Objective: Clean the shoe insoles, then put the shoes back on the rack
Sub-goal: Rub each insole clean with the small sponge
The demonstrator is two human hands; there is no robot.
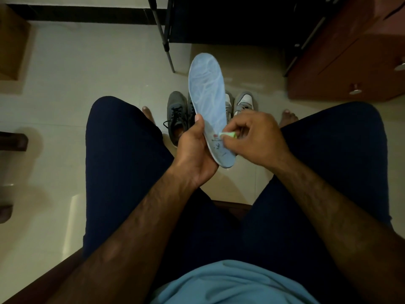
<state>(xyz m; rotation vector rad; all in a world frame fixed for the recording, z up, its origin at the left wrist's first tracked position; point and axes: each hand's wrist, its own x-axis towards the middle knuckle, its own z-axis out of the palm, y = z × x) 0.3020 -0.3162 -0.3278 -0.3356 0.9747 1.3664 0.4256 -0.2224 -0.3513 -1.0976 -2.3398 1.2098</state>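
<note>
Sitting person: legs in dark blue trousers, spread wide over the pale floor.
Rack: the black metal rack stands past the shoes.
Shoes: a grey shoe and a grey and white shoe sit on the floor, under the insole.
Insole: the light blue insole is held up between the knees.
Left hand: the left hand grips its heel end.
Right hand: the right hand pinches a small green and white thing against it.

I hold the pale blue insole toe-away, printed heel nearest me; grey shoes stand on the floor beneath.
</note>
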